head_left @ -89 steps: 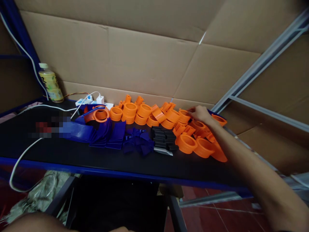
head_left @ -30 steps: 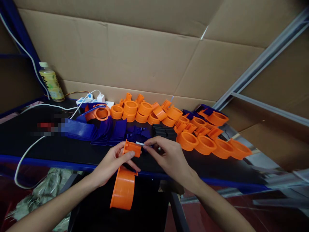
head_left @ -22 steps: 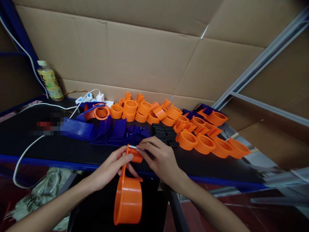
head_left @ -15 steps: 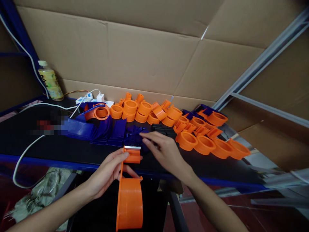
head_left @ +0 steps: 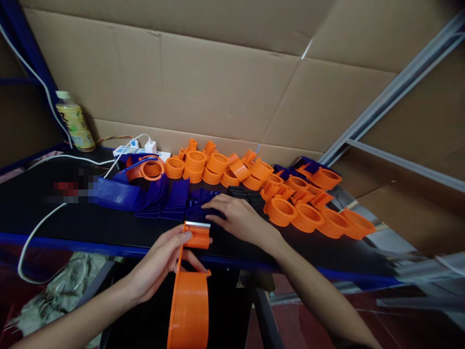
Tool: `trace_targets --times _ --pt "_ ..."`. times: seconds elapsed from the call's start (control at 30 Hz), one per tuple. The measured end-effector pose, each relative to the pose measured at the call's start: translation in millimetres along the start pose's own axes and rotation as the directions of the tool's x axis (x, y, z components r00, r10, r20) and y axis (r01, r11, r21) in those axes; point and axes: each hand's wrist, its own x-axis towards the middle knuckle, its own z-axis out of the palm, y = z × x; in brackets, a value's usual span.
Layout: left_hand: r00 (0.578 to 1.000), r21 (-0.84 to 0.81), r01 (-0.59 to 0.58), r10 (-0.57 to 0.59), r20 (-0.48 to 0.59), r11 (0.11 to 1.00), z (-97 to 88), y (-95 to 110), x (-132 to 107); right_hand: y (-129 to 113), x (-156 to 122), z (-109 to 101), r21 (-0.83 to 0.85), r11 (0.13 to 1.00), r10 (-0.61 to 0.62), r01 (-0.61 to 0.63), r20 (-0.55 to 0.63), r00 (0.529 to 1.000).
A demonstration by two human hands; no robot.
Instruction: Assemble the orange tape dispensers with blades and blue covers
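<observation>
My left hand (head_left: 163, 259) grips an orange plastic tape-dispenser body (head_left: 189, 300) by its upper end, where a small toothed metal blade (head_left: 198, 224) sits. The round drum of the part hangs below the table's front edge. My right hand (head_left: 232, 218) reaches forward over the black table (head_left: 90, 225), its fingers curled down on a pile of small dark blue plastic pieces (head_left: 201, 203). What the fingers hold, if anything, is hidden. Black blocks (head_left: 247, 195) lie just behind that hand.
Several orange ring-shaped parts (head_left: 283, 211) crowd the table's back and right. Flat blue parts (head_left: 145, 196) lie at the left centre. A drink bottle (head_left: 74, 121), a white power strip (head_left: 134, 151) and a white cable (head_left: 39, 228) sit at the left. Cardboard walls stand behind.
My right hand left the blade end of the orange part and moved forward onto the dark blue pieces. My left hand turned the orange part so its drum hangs more edge-on.
</observation>
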Motion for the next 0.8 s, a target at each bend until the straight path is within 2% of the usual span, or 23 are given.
trace_targets --times 0.23,0.47,0.8 --pt "0.998 0.062 0.015 -0.019 0.067 0.998 0.8 -5.6 -1.9 -6.1 7.4 11.9 0.005 0.999 -0.045 0.045 0.026 0.999" --pt "0.999 0.075 -0.007 0.004 0.037 0.997 0.3 -6.3 -0.9 -8.9 18.5 9.2 -0.029 0.998 -0.049 0.049 -0.012 0.999" --pt "0.999 0.063 0.016 -0.019 0.044 0.998 1.5 -10.5 -2.3 -10.0 10.5 13.9 -0.043 0.995 -0.085 0.088 0.072 0.994"
